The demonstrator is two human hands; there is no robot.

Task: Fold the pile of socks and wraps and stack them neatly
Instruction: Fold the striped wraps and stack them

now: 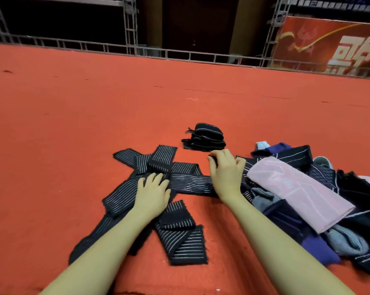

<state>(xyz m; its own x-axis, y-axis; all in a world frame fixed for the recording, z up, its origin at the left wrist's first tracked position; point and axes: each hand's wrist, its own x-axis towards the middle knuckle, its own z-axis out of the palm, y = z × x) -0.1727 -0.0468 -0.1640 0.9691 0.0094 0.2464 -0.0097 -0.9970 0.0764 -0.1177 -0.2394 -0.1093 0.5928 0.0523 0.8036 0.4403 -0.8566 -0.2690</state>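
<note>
My left hand (153,188) presses flat on the striped wrap (190,179), my right hand (226,171) pinches its far end; limp, light, stretchy, so I'd take it by the ends.

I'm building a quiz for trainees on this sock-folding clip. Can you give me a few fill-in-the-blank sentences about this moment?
1. The left hand rests on a black wrap with thin ____ stripes.
2. The folded stack lies ____ the right hand.
3. On the unsorted pile lies a ____ cloth.
4. Everything lies on a ____ carpet.

Missing words: white; beyond; pink; red
</note>
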